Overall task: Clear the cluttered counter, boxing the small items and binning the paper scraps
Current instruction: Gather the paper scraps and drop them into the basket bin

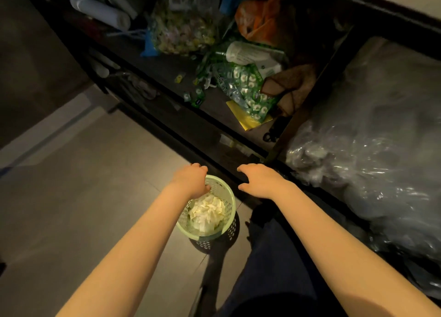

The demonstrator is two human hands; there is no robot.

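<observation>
On the floor by the counter: a pale green plastic basket (222,192) with a perforated wall stands on the tiles, just in front of the dark counter edge.
Basket contents: a heap of white paper scraps (208,213) fills the bottom, lying loose and crumpled.
Left hand (192,181): held over the near-left rim of the basket, palm down, fingers curled loosely downward with the fingertips dipping just inside the rim; nothing can be seen between the fingers, though whether a small scrap sits under the palm I cannot tell.
Right hand (256,179): to the right of the basket, over the counter's front edge, fingers bent and spread apart, thumb pointing left; it holds nothing.
Counter (164,61): dark surface running from upper left to lower right, above the basket.
Small items on the counter: a torn green packet of sweets (245,87) with green-wrapped pieces spilling out, a few loose green sweets (198,97) lying apart toward the front edge, and a yellow card (247,118) partly under the packet.
Other clutter: a white bottle (248,54) lying on its side behind the green packet, a clear bag of yellowish sweets (183,32) to the left, an orange bag (260,23) at the back, a brown cloth (291,85) on the right, a white roll (100,11) at upper left.
Right side: crinkled clear plastic sheeting (372,137) covers a separate section.
Person: dark trouser leg (274,264) beside the basket.
</observation>
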